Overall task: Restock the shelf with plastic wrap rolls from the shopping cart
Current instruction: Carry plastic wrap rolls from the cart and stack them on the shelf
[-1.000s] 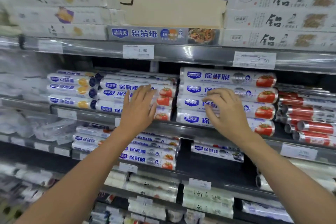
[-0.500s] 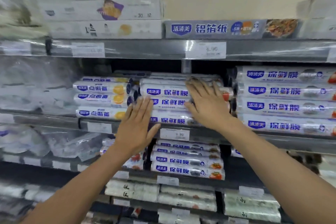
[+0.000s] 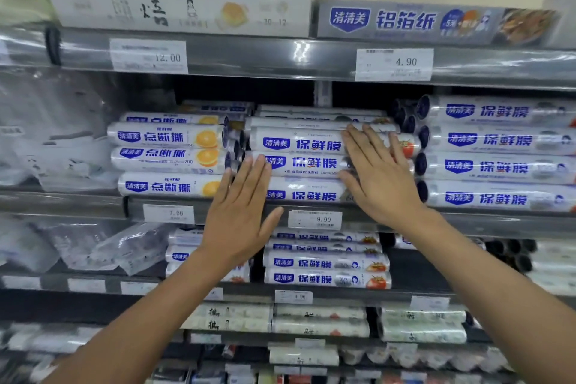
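A stack of white plastic wrap rolls with blue lettering and tomato pictures lies on the middle shelf. My right hand lies flat with straight fingers against the right part of this stack. My left hand, fingers straight and together, touches the stack's left end at the shelf lip. Neither hand holds a roll. The shopping cart is out of view.
Orange-print rolls sit left of the stack and a taller stack of rolls sits right. Boxes fill the shelf above. More rolls lie one shelf down. Price tags line the shelf edges.
The view has shifted left, so the stacks sit further right in frame. My right hand moved from the right stack to the middle one, and my left hand dropped to its lower left end.
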